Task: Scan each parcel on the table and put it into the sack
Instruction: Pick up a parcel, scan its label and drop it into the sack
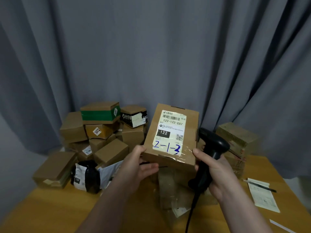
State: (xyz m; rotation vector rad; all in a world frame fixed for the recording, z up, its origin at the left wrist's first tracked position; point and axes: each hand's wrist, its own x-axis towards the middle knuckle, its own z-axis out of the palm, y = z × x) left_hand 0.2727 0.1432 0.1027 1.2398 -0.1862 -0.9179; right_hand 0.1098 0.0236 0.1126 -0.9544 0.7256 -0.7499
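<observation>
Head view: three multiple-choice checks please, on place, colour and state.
1. Where is the scanner? A on the table; B in the right hand; C on the parcel pile.
2. What colour is the handwriting on the held parcel? A red; B green; C blue.
3. How is the held parcel? A lifted by the left hand; B lying on the table; C in the sack.
Key: B, fingers wrap it; C, "2-1-3" is blue; A, the left hand grips its near edge.
</observation>
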